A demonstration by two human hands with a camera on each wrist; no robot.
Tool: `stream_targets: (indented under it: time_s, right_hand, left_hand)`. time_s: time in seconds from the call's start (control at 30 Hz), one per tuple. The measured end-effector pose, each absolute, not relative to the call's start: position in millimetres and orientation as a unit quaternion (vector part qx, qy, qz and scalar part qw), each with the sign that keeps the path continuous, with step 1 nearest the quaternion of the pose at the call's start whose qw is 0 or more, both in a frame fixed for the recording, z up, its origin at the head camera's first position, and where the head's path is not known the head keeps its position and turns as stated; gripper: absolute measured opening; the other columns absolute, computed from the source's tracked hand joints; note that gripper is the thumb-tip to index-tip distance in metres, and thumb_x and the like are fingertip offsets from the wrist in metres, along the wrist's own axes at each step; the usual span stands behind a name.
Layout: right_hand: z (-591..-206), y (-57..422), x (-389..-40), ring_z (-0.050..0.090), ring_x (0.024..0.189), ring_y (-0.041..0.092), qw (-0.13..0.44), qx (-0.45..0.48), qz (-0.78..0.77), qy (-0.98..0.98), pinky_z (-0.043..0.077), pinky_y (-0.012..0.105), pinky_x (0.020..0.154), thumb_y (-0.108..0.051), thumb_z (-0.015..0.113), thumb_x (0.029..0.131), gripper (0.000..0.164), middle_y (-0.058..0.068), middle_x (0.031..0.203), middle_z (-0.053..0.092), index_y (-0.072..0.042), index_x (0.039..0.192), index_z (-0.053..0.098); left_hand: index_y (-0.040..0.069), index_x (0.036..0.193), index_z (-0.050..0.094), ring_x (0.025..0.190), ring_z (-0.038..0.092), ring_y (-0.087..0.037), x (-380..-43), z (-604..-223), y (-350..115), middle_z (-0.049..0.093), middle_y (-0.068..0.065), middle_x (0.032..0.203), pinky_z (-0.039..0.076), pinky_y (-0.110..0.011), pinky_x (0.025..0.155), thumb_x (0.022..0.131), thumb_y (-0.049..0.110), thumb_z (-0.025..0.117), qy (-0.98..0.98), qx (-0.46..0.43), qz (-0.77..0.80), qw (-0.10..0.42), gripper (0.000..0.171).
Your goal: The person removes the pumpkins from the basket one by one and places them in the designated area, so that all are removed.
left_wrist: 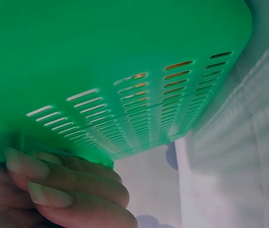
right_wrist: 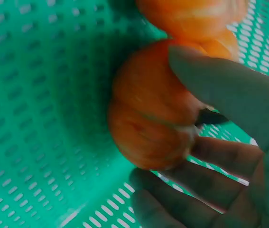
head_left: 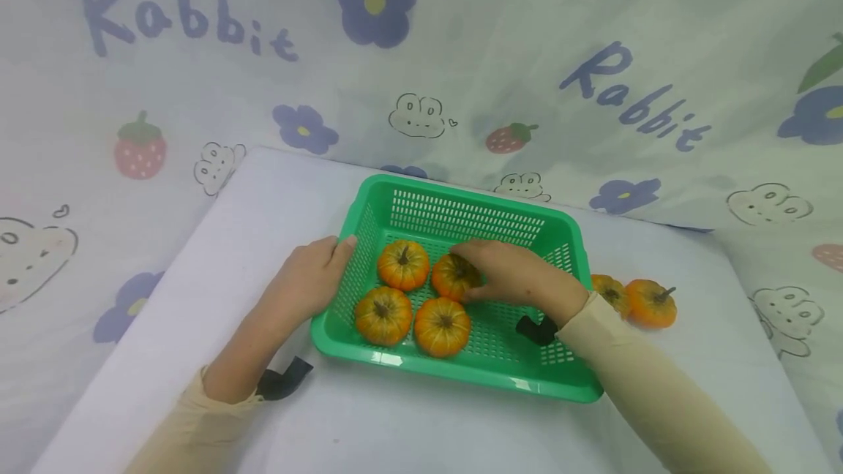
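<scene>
A green plastic basket [head_left: 454,371] with slotted walls stands on the white table. My left hand [head_left: 309,280] grips its left rim, thumb on top; in the left wrist view the fingers [left_wrist: 84,178] curl beneath the rim, against the outer wall. Inside the basket my right hand [head_left: 510,273] holds a small orange pumpkin [right_wrist: 148,109], thumb on one side and fingers around the other. Next to this one sit three more small pumpkins: one at the back left [head_left: 411,276], one at the front left [head_left: 383,317] and one at the front [head_left: 443,335].
Two more small pumpkins lie on the table right of the basket, one [head_left: 609,291] partly behind the right forearm, the other [head_left: 650,303] farther right. A white curtain [head_left: 461,57] with rabbits and flowers hangs close behind the table [head_left: 263,203]. Dark pieces show at both wrists.
</scene>
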State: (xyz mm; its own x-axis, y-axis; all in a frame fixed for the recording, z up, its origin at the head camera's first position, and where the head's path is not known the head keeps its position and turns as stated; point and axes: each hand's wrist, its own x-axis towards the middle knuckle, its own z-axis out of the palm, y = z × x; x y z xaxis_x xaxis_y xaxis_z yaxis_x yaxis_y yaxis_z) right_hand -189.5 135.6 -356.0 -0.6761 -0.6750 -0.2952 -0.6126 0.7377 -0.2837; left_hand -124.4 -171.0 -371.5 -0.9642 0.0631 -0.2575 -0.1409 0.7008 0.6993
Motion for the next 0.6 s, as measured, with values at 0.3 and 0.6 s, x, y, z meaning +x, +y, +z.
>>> stream_targets:
  time_s: [0.3, 0.6]
  right_hand:
    - [-361.5, 136.6, -192.5, 0.054, 0.137, 0.029, 0.202, -0.346, -0.094, 0.911, 0.045, 0.048, 0.111, -0.035, 0.087, 0.089, 0.076, 0.009, 0.151, 0.055, -0.009, 0.152, 0.052]
    - [-364.4, 138.7, -194.1, 0.052, 0.139, 0.028, 0.206, -0.349, -0.105, 0.908, 0.043, 0.048, 0.113, -0.036, 0.086, 0.089, 0.077, 0.007, 0.153, 0.055, -0.010, 0.153, 0.051]
  left_hand:
    - [0.006, 0.104, 0.057, 0.065, 0.059, -0.022, -123.6, -371.0, -170.8, 0.058, -0.011, 0.078, 0.053, -0.035, 0.058, 0.113, 0.053, 0.030, 0.911, -0.023, 0.389, 0.132, 0.055]
    - [0.005, 0.106, 0.056, 0.063, 0.062, -0.021, -122.9, -371.2, -170.4, 0.061, -0.011, 0.079, 0.055, -0.034, 0.056, 0.113, 0.052, 0.031, 0.907, -0.026, 0.397, 0.138, 0.054]
